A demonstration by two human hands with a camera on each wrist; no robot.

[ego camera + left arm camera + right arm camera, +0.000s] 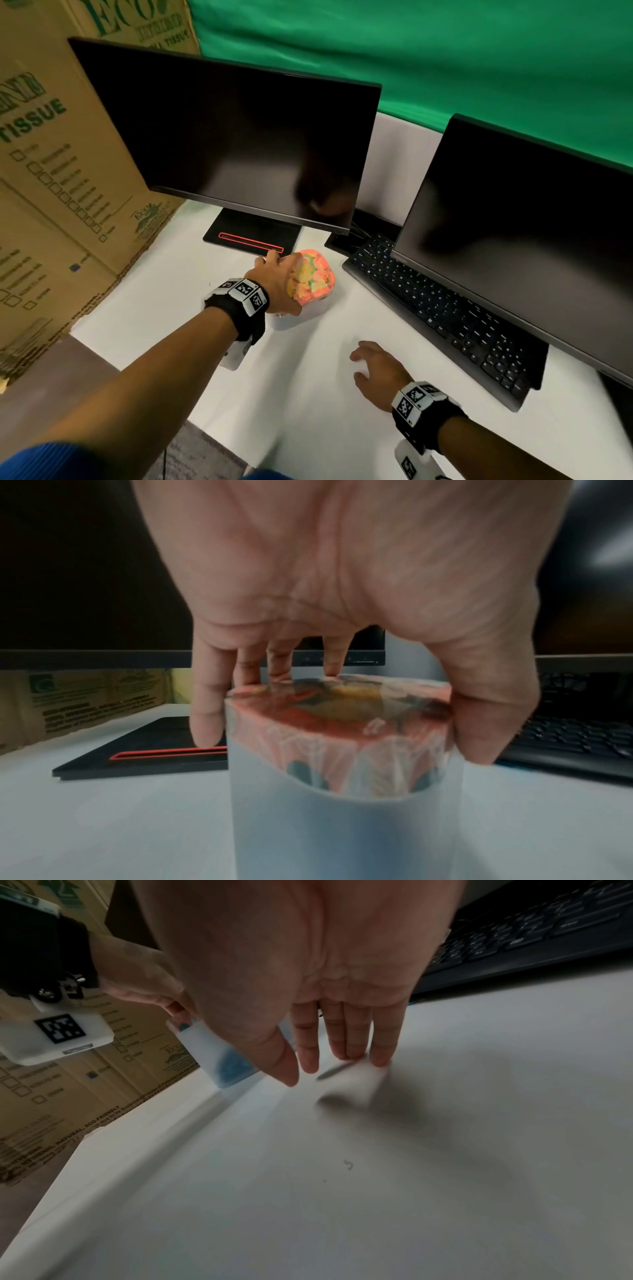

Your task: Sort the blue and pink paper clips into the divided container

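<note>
A frosted, translucent container [317, 301] with a pink and orange patterned top [342, 718] stands on the white table in front of the left monitor. My left hand [281, 277] grips it from above, fingers on the far side and thumb [479, 723] on the near right edge of the top. In the right wrist view a blue patch shows through the container's wall [229, 1066] near its bottom. No loose paper clips are visible. My right hand [368, 363] is open, its straight fingertips [380, 1058] touching the bare table beside the keyboard.
Two dark monitors stand at the back, the left one [222, 137] on a black base with a red stripe [251, 241]. A black keyboard [445, 318] lies to the right. Cardboard tissue boxes [51, 171] wall off the left. The table edge [144, 390] runs at the near left.
</note>
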